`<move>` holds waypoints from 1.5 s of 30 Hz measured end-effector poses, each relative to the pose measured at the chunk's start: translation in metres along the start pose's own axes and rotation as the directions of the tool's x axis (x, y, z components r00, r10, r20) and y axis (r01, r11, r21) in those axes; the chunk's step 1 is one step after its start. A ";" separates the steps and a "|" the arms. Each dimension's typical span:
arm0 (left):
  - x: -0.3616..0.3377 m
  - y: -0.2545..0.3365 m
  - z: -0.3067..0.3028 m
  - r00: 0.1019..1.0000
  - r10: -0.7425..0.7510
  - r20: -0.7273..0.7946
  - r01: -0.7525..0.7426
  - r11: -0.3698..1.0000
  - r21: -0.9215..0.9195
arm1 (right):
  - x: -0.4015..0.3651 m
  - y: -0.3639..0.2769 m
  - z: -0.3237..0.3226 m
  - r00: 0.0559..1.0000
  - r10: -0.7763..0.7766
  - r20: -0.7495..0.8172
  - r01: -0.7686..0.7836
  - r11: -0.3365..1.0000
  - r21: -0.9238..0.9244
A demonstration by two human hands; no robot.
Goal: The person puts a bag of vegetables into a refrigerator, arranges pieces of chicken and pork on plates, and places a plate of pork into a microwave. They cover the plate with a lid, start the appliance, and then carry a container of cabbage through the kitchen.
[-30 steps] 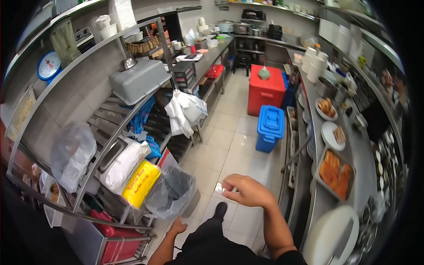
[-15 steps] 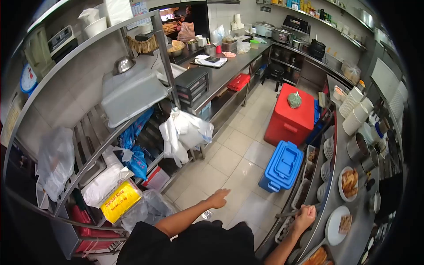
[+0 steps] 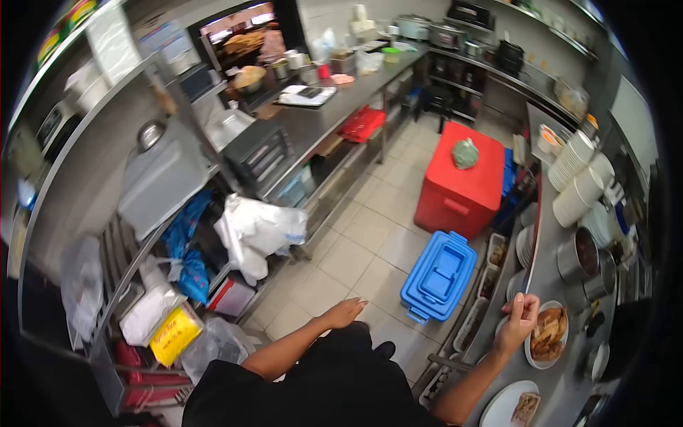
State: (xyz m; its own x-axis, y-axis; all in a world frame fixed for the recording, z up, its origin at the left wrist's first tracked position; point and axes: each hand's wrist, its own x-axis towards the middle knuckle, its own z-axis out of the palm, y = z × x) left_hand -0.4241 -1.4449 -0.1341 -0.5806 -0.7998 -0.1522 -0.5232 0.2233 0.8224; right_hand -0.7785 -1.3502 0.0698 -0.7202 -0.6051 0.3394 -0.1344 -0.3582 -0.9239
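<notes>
We look down at a white bowl [image 3: 545,366] of browned food pieces [image 3: 549,331] on a steel counter [image 3: 562,388], at our right. The right hand [image 3: 519,324] overlaps its near rim in our view; the fingers curl inward, and we cannot tell whether they touch the bowl or pinch anything. A careless swing of that wrist could, we judge, knock the bowl or spill its pieces. Just nearer, a white plate [image 3: 498,408] bears another piece, which the forearm could catch. The left hand [image 3: 343,313] hangs over the tiled floor, fingers loosely straight and side by side, nothing visible in them. Ahead, a lidded blue bin [image 3: 439,276] stands before a red cooler [image 3: 455,203], narrowing the aisle; a foot could strike it.
</notes>
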 end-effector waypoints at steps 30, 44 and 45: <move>0.242 0.324 0.308 0.649 0.230 0.725 0.100 0.919 -0.381 | 0.046 0.054 -0.350 0.942 0.330 -0.069 -0.178 0.313 -0.933; 0.238 0.329 0.328 0.687 0.200 0.698 0.173 0.888 -0.425 | 0.034 0.051 -0.322 0.952 0.252 -0.176 -0.245 0.275 -0.930; 0.238 0.330 0.327 0.685 0.224 0.693 0.167 0.878 -0.448 | 0.035 0.051 -0.321 0.949 0.260 -0.179 -0.250 0.271 -0.930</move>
State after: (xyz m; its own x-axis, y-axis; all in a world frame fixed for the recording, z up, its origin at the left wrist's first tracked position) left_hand -0.9389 -1.3795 -0.0780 -0.9474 -0.1115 -0.3001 -0.2765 -0.1870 0.9426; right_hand -1.0293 -1.1614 -0.0220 -0.8403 -0.5398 0.0503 -0.4892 0.7151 -0.4994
